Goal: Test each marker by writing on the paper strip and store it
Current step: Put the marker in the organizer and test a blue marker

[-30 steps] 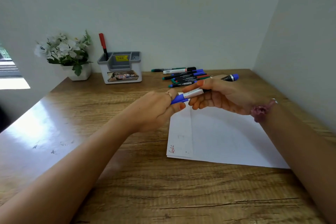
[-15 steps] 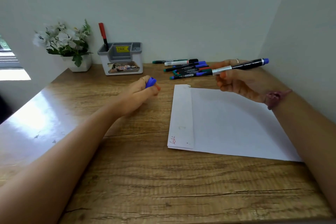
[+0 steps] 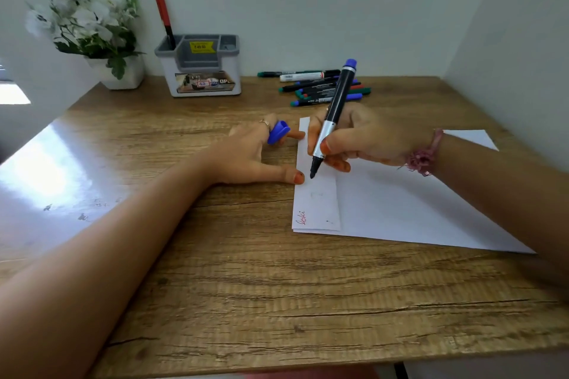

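Observation:
My right hand (image 3: 363,138) grips an uncapped blue marker (image 3: 334,111), black-bodied with a silver neck, tip down on the folded paper strip (image 3: 317,203) near its left edge. My left hand (image 3: 249,154) lies on the desk beside the strip, thumb touching the strip's edge, with the blue cap (image 3: 278,132) held between its fingers. The strip bears a small red scribble near its bottom. A grey and white organizer (image 3: 200,71) at the back holds one red marker (image 3: 164,20). A pile of several markers (image 3: 320,86) lies behind my right hand.
A large white sheet (image 3: 415,209) lies under the strip on the wooden desk (image 3: 246,286). A white pot of flowers (image 3: 92,37) stands at the back left. Walls close in at the back and right. Bare wood stretches toward the front edge.
My right hand has swung the uncapped marker from the air down to the strip. My left hand, with the cap, has moved right to the strip's edge.

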### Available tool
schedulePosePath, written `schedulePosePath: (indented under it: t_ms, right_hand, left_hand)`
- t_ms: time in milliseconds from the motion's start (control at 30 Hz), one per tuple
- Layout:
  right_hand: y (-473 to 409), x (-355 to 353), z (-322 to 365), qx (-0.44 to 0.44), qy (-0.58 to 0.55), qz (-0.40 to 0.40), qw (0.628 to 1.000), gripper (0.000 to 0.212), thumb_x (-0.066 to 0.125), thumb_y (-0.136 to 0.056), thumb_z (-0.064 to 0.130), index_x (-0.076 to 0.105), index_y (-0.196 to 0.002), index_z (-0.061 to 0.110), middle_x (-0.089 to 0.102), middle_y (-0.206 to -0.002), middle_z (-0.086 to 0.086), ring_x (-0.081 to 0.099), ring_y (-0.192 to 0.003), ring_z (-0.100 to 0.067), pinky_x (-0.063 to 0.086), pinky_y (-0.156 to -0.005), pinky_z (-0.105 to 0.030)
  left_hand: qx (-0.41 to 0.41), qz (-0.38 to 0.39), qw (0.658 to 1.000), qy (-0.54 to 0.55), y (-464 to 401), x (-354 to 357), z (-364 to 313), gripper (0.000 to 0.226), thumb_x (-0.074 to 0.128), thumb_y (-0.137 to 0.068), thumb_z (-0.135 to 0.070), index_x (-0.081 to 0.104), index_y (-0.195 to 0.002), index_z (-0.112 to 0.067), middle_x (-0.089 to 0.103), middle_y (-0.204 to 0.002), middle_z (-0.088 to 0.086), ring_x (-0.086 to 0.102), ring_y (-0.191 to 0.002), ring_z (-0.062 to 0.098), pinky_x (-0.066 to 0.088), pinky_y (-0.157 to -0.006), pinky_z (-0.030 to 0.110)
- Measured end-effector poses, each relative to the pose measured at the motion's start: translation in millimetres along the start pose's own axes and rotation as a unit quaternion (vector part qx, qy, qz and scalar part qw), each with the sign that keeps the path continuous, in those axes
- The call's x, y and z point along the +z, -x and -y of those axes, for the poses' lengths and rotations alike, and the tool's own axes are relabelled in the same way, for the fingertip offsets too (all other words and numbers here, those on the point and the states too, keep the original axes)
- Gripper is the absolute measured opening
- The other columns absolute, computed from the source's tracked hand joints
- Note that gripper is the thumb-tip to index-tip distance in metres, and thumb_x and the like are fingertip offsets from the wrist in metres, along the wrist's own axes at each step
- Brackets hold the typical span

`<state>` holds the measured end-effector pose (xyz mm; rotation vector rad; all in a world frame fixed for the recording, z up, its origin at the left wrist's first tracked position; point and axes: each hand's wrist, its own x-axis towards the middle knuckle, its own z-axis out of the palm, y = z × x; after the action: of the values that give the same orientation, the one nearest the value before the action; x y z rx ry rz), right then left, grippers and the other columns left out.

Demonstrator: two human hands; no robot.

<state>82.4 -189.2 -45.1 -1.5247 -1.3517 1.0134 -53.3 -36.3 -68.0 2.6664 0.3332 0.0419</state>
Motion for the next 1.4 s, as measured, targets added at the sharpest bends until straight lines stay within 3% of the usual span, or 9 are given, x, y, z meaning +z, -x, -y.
schedulePosePath:
  t_ms: [133, 267, 400, 533, 667, 833, 1067, 1233, 1400]
  right_hand:
    - [-7.5, 12.6, -9.0, -0.036, -0.004, 0.026, 0.999, 0.006, 0.061, -0.066, 0.021, 0.059, -0.071, 0.017, 0.055, -0.075, -0.022, 0.051, -0.053, -0.013, 0.043, -0.046, -0.018]
    - [-9.0, 20.2, -19.6, -0.063, 0.012, 0.013, 0.998, 0.010, 0.060, -0.066, 0.020, 0.056, -0.072, 0.013, 0.051, -0.075, -0.042, 0.048, -0.050, -0.011, 0.041, -0.047, -0.019]
    - [-8.0, 19.4, -22.1, -0.078, 0.046, -0.012, 0.996, 0.009, 0.060, -0.066, 0.022, 0.056, -0.070, 0.014, 0.052, -0.079, -0.037, 0.049, -0.064, -0.029, 0.043, -0.057, -0.037]
    - [-7.1, 19.0, -25.9, -0.079, 0.081, -0.017, 0.993, 0.021, 0.061, -0.067, 0.024, 0.054, -0.072, 0.005, 0.053, -0.078, -0.034, 0.053, -0.070, -0.034, 0.045, -0.065, -0.053]
    - [-7.0, 18.6, -27.8, -0.077, 0.102, -0.016, 0.992, 0.026, 0.060, -0.068, 0.024, 0.053, -0.075, 0.001, 0.053, -0.075, -0.034, 0.053, -0.070, -0.029, 0.045, -0.073, -0.057]
    - [-7.2, 19.3, -29.0, -0.092, 0.116, -0.001, 0.989, 0.014, 0.061, -0.070, 0.024, 0.054, -0.071, 0.011, 0.055, -0.075, -0.036, 0.052, -0.071, -0.046, 0.042, -0.077, -0.063]
    - [-5.6, 19.5, -28.4, -0.081, 0.131, 0.014, 0.988, 0.032, 0.061, -0.071, 0.023, 0.055, -0.077, -0.008, 0.053, -0.072, -0.035, 0.045, -0.068, -0.046, 0.041, -0.061, -0.046]
    - [-7.5, 22.3, -28.4, -0.092, 0.136, -0.014, 0.986, 0.013, 0.061, -0.073, 0.022, 0.057, -0.074, 0.009, 0.057, -0.073, -0.029, 0.049, -0.067, -0.045, 0.029, -0.087, -0.075]
    - [-6.2, 21.9, -27.2, -0.082, 0.119, 0.008, 0.989, 0.029, 0.061, -0.071, 0.023, 0.055, -0.077, -0.005, 0.054, -0.073, -0.037, 0.046, -0.068, -0.048, 0.041, -0.060, -0.050]
  left_hand:
    - [0.016, 0.000, 1.000, -0.008, 1.3, -1.7, -4.4, 0.067, 0.059, -0.060, -0.065, 0.031, -0.106, -0.026, 0.039, -0.084, -0.018, 0.039, -0.074, 0.001, 0.028, -0.063, 0.019]
    - [0.004, 0.011, 1.000, -0.019, 2.4, -2.6, -7.2, 0.084, 0.059, -0.061, -0.064, 0.034, -0.126, -0.017, 0.039, -0.094, -0.016, 0.041, -0.085, 0.006, 0.029, -0.077, 0.026]
    - [0.001, 0.020, 1.000, -0.012, 1.0, -2.2, -7.5, 0.082, 0.057, -0.057, -0.067, 0.034, -0.121, -0.022, 0.043, -0.100, -0.013, 0.044, -0.086, 0.006, 0.030, -0.080, 0.028]
    - [-0.009, 0.025, 0.999, -0.019, -0.2, -2.0, -7.1, 0.095, 0.062, -0.070, -0.057, 0.021, -0.141, -0.011, 0.040, -0.128, 0.000, 0.031, -0.102, 0.008, 0.022, -0.089, 0.026]
    - [-0.023, 0.040, 0.999, -0.012, 1.2, -3.5, -8.3, 0.095, 0.059, -0.061, -0.063, 0.025, -0.136, -0.015, 0.036, -0.115, -0.006, 0.035, -0.100, 0.010, 0.024, -0.087, 0.027]
    - [-0.028, 0.036, 0.999, -0.007, 1.4, -3.2, -9.3, 0.086, 0.064, -0.065, -0.058, 0.028, -0.132, -0.019, 0.034, -0.109, -0.007, 0.035, -0.097, 0.010, 0.024, -0.084, 0.026]
    - [-0.025, 0.030, 0.999, -0.004, 1.4, -2.6, -9.5, 0.086, 0.062, -0.061, -0.060, 0.032, -0.129, -0.016, 0.034, -0.109, -0.006, 0.034, -0.097, 0.010, 0.024, -0.083, 0.026]
    - [-0.009, 0.028, 1.000, 0.008, -1.3, -1.5, -3.5, 0.093, 0.067, -0.051, -0.074, 0.040, -0.120, -0.018, 0.049, -0.114, -0.005, 0.046, -0.103, 0.014, 0.030, -0.085, 0.030]
    - [-0.023, 0.034, 0.999, 0.019, -0.1, -2.3, -6.0, 0.091, 0.068, -0.047, -0.073, 0.040, -0.115, -0.019, 0.047, -0.101, -0.015, 0.046, -0.097, 0.009, 0.032, -0.084, 0.028]
